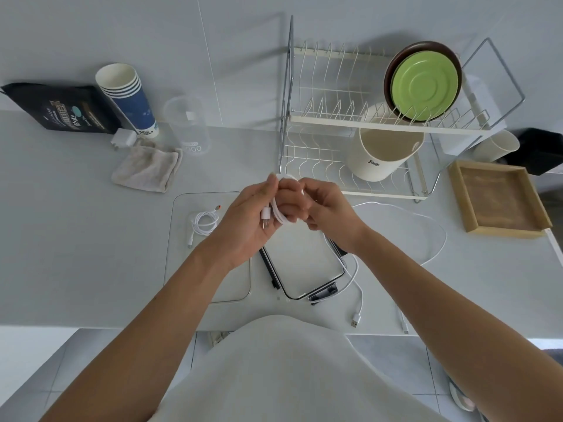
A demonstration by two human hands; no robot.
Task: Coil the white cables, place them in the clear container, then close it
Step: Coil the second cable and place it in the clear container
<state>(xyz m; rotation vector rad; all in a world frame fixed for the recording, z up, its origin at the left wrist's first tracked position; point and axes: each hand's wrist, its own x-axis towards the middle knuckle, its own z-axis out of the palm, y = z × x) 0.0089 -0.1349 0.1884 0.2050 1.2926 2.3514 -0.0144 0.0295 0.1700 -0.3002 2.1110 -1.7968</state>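
My left hand holds several loops of a white cable wound around its fingers, with the USB plug sticking out below the palm. My right hand pinches the same cable just beside it. The cable's loose length trails in a wide arc over the counter to the right. A coiled white cable lies inside the clear container on the left. The container's lid, with dark latches, lies flat below my hands. Another white cable with a USB plug lies by the lid's right edge.
A two-tier dish rack stands behind my hands, holding a green plate and a cream pot. A wooden tray sits at right. At back left are stacked paper cups, a clear measuring cup, a cloth, a charger.
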